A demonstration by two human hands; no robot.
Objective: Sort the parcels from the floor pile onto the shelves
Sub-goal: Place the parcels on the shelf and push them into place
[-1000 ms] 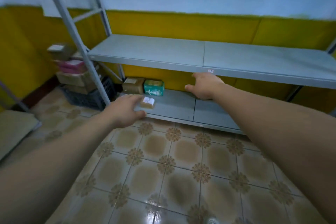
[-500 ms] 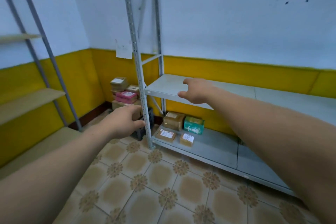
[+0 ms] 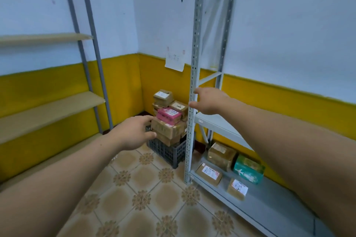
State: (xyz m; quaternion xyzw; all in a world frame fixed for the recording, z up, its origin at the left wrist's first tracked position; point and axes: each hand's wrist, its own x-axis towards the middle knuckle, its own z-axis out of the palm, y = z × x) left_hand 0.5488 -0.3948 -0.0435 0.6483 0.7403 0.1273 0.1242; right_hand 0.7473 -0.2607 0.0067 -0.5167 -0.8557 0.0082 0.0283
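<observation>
Four parcels [image 3: 221, 157] already on bottom shelf [image 3: 279, 204]. Pile [image 3: 167, 127] still to sort, stacked on dark crate [image 3: 167, 152] in corner. Left hand [image 3: 133, 133] near pile, right hand [image 3: 210, 102] by shelf upright [image 3: 192, 63]. Fingers [image 3: 143, 121] of both relaxed, holding nothing.

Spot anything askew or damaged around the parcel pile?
Nothing damaged or spilled. The parcel pile is heaped above the rim of its dark crate, and the pink parcel and top brown box sit tilted, so the stack looks unsteady.
</observation>
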